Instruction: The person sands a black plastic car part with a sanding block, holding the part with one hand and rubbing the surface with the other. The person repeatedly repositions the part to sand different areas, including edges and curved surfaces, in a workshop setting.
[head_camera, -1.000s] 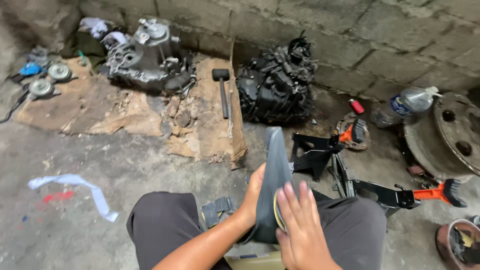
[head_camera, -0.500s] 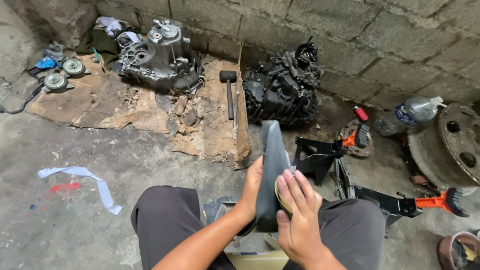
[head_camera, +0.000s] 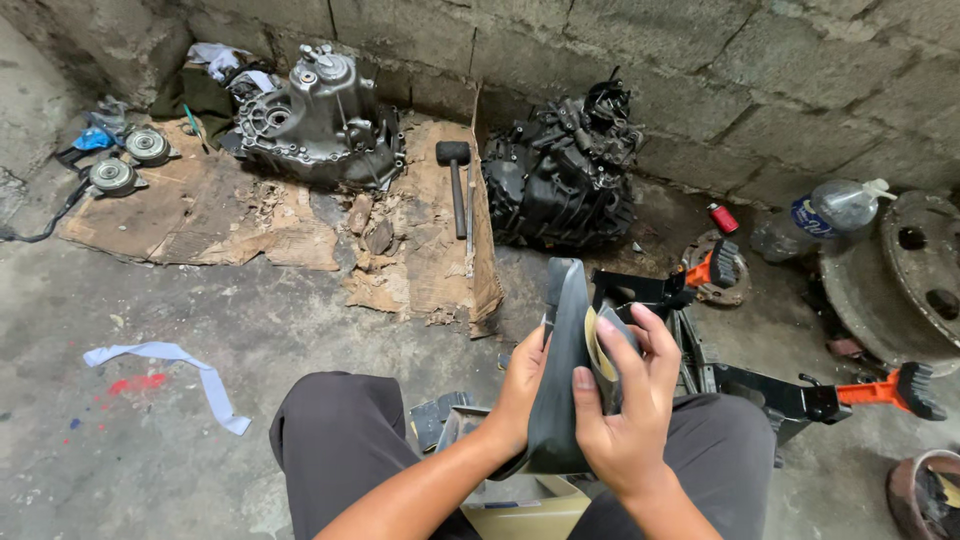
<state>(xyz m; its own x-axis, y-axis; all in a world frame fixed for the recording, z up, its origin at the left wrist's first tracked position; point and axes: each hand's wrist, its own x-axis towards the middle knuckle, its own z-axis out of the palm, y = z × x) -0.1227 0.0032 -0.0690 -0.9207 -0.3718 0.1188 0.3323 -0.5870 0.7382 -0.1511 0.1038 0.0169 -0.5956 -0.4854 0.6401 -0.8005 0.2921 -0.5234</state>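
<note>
I hold a dark grey curved rubber piece (head_camera: 562, 340) upright over my lap, with a pale yellowish pad showing at its inner side. My left hand (head_camera: 519, 385) grips its left edge from behind. My right hand (head_camera: 625, 400) wraps around its right side, thumb on the front and fingers spread over the yellowish pad. My knees in dark trousers (head_camera: 340, 440) frame both hands, and a beige box (head_camera: 520, 505) sits between them below the piece.
A silver gearbox casing (head_camera: 320, 115) and a black engine part (head_camera: 565, 175) lie by the block wall on torn cardboard (head_camera: 240, 215), with a hammer (head_camera: 457, 180) between them. Black brackets with orange handles (head_camera: 870, 390) lie right. A plastic bottle (head_camera: 825, 215) and brake drum (head_camera: 905, 275) stand far right.
The view has shifted a little, moving the scene down and right in the frame. My right hand's fingers have spread wider over the piece; both hands keep their hold.
</note>
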